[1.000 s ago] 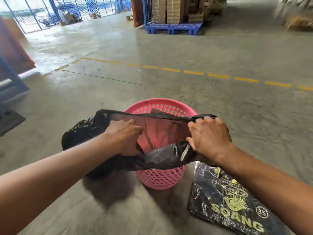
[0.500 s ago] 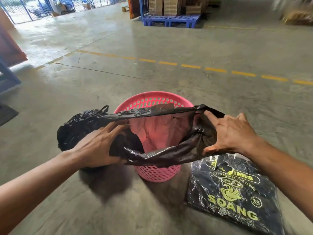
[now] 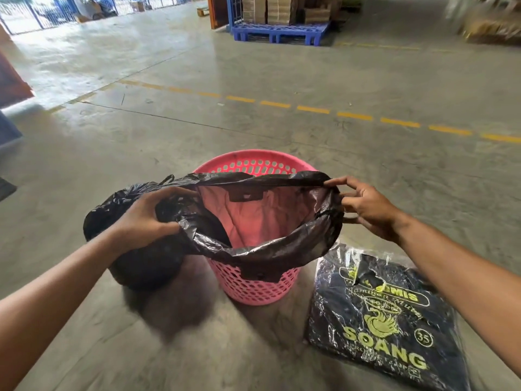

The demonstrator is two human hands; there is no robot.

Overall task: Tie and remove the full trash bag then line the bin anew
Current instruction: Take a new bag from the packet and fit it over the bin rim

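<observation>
Head view: nearest me, right of the pink bin (image 3: 255,289), lies the bag pack (image 3: 386,323). My left hand (image 3: 143,218) and right hand (image 3: 366,206) each pinch the new liner (image 3: 270,246), its mouth stretched crosswise directly over the bin. The tied bag (image 3: 112,204) sits left.

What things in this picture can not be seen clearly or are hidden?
- Full trash bag, head view: the left hand and the new bag cover part of it, so its knot is unclear.
- Pink bin: the new bag hides its inside and front rim.
- Pack of bags: small print unreadable; bottom cut off by the frame edge.
- Top right corner: blurred.
</observation>
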